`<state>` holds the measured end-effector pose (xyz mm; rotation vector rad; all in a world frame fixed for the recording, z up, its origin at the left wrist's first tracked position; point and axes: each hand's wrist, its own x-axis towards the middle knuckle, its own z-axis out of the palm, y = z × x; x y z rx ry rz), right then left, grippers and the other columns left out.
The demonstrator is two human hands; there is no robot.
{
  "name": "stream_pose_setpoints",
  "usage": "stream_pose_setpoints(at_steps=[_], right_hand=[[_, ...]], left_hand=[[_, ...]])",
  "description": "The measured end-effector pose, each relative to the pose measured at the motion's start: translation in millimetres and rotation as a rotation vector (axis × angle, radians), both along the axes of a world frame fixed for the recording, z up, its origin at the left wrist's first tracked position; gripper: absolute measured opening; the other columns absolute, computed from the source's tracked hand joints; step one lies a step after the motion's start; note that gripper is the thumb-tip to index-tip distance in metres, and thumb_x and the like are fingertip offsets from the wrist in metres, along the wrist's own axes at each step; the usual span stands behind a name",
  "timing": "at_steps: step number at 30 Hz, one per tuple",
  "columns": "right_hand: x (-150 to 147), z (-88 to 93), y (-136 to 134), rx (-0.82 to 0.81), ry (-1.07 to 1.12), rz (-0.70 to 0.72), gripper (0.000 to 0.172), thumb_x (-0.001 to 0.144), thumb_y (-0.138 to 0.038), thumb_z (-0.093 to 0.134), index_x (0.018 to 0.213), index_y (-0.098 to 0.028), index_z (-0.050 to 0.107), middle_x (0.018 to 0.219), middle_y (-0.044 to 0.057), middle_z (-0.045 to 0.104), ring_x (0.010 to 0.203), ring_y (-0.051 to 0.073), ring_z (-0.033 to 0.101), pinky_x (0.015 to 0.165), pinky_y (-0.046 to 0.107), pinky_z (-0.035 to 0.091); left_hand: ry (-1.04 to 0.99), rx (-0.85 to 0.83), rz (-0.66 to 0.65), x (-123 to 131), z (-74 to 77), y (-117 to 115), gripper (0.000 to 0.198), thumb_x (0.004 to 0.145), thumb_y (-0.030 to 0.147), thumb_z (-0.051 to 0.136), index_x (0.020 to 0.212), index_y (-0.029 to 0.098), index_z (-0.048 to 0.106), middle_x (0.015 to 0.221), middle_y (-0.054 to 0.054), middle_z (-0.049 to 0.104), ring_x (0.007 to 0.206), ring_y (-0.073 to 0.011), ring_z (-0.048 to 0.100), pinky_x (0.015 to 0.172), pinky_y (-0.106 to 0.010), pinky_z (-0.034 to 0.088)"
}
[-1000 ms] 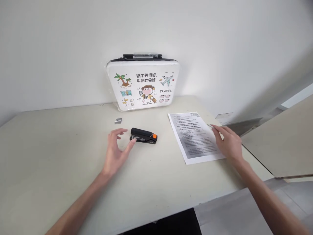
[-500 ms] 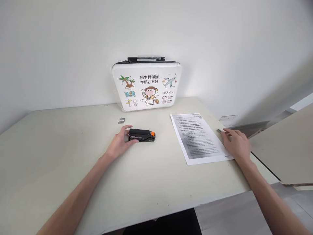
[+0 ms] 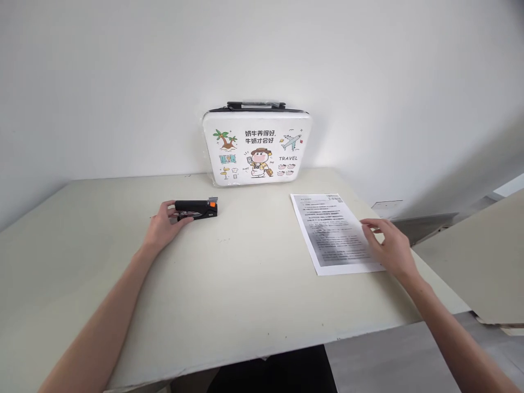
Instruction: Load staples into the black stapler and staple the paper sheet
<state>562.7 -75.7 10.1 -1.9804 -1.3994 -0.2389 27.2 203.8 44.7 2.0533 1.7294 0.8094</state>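
Observation:
My left hand [image 3: 161,228] is closed around the rear end of a black stapler [image 3: 190,209] with an orange patch at its front. The stapler is at the left part of the table, and small grey staple strips [image 3: 213,198] show just behind its front end. A printed sheet of paper [image 3: 327,229] lies flat on the right. At its right edge, my right hand [image 3: 388,246] has thumb and forefinger brought together on the paper. The hand covers the sheet's lower right corner.
A white carrying case [image 3: 256,147] with cartoon prints and a black handle stands against the wall at the back of the table [image 3: 245,305]. Beyond the table's right edge is a pale panel [image 3: 470,262]. The front edge runs below both forearms.
My left hand has moved the stapler left and back, towards the staple strips. My right hand has shifted slightly left onto the paper's edge; the small grey piece by its fingertips no longer shows.

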Motion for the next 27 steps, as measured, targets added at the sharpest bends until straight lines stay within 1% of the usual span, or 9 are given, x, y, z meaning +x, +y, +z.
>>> stream_pose_setpoints(at_steps=[4,9,11,14,17,20,23,25,27], right_hand=[[-46.1,12.5,0.7,-0.036,0.042,0.193,0.029,0.103,-0.042,0.05,0.116,-0.024,0.069,0.118,0.012,0.073,0.099,0.025,0.07,0.053,0.028,0.049],[-116.9,15.7,-13.3,-0.069,0.18,0.383,0.024,0.106,-0.034,0.049,0.119,-0.026,0.066,0.124,0.012,0.069,0.11,0.026,0.069,0.053,0.027,0.053],[-143.1,16.0,-21.1,-0.093,0.227,0.494,0.023,0.106,-0.031,0.048,0.121,-0.026,0.066,0.124,0.012,0.068,0.11,0.026,0.068,0.055,0.028,0.056],[-171.3,17.1,-28.7,-0.087,0.218,0.625,0.022,0.107,-0.025,0.048,0.121,-0.026,0.064,0.119,0.011,0.069,0.103,0.022,0.07,0.069,0.031,0.06],[-183.0,16.7,-30.3,-0.068,0.186,0.673,0.021,0.107,-0.021,0.047,0.118,-0.026,0.064,0.11,0.009,0.071,0.092,0.02,0.07,0.075,0.033,0.059],[-183.0,14.4,-29.6,-0.096,0.217,0.638,0.019,0.107,-0.023,0.047,0.114,-0.026,0.064,0.098,0.006,0.071,0.076,0.017,0.066,0.063,0.031,0.053],[-180.9,13.7,-29.4,-0.132,0.26,0.589,0.017,0.108,-0.026,0.047,0.109,-0.026,0.064,0.086,0.003,0.069,0.066,0.016,0.061,0.055,0.029,0.047],[-181.0,15.2,-29.2,-0.135,0.266,0.566,0.018,0.108,-0.028,0.047,0.104,-0.026,0.064,0.082,0.001,0.068,0.063,0.015,0.057,0.053,0.029,0.044],[-181.5,17.4,-28.5,-0.13,0.271,0.542,0.02,0.108,-0.029,0.046,0.1,-0.026,0.063,0.08,0.001,0.068,0.06,0.015,0.055,0.053,0.028,0.043]], left_hand=[[0.021,0.021,0.03,-3.7,-5.2,0.3,0.073,0.082,0.05,0.076,0.142,0.022,0.044,0.13,-0.013,0.073,0.119,-0.0324,0.068,0.106,-0.048,0.049],[0.134,0.136,0.057,-0.7,-8.2,-8.3,0.067,0.089,0.05,0.069,0.142,0.019,0.045,0.134,-0.016,0.068,0.129,-0.0372,0.06,0.105,-0.05,0.048],[0.17,0.167,0.057,0.5,-8.7,-9.4,0.063,0.09,0.048,0.068,0.14,0.018,0.046,0.131,-0.017,0.069,0.129,-0.0372,0.06,0.108,-0.052,0.045],[0.207,0.184,0.066,1.0,-10.3,-8.8,0.059,0.091,0.047,0.068,0.137,0.018,0.046,0.128,-0.017,0.069,0.126,-0.0377,0.06,0.108,-0.052,0.044],[0.255,0.262,0.081,2.3,-12.9,-9.4,0.056,0.091,0.046,0.067,0.135,0.018,0.046,0.129,-0.018,0.064,0.125,-0.0379,0.058,0.108,-0.053,0.043],[0.263,0.395,0.096,8.1,-14.2,-12.9,0.066,0.085,0.044,0.074,0.135,0.014,0.044,0.134,-0.022,0.053,0.128,-0.0392,0.052,0.109,-0.054,0.042],[0.21,0.507,0.052,20.3,-11.7,-20.1,0.074,0.08,0.044,0.078,0.137,0.014,0.041,0.138,-0.024,0.044,0.128,-0.0393,0.05,0.11,-0.056,0.041],[0.158,0.566,0.037,31.6,-8.7,-28.0,0.069,0.082,0.043,0.075,0.136,0.016,0.041,0.137,-0.023,0.043,0.124,-0.038,0.052,0.108,-0.056,0.042],[0.114,0.58,0.002,44.4,-6.2,-39.1,0.056,0.086,0.043,0.07,0.129,0.018,0.044,0.126,-0.02,0.049,0.11,-0.0339,0.057,0.097,-0.052,0.049]])
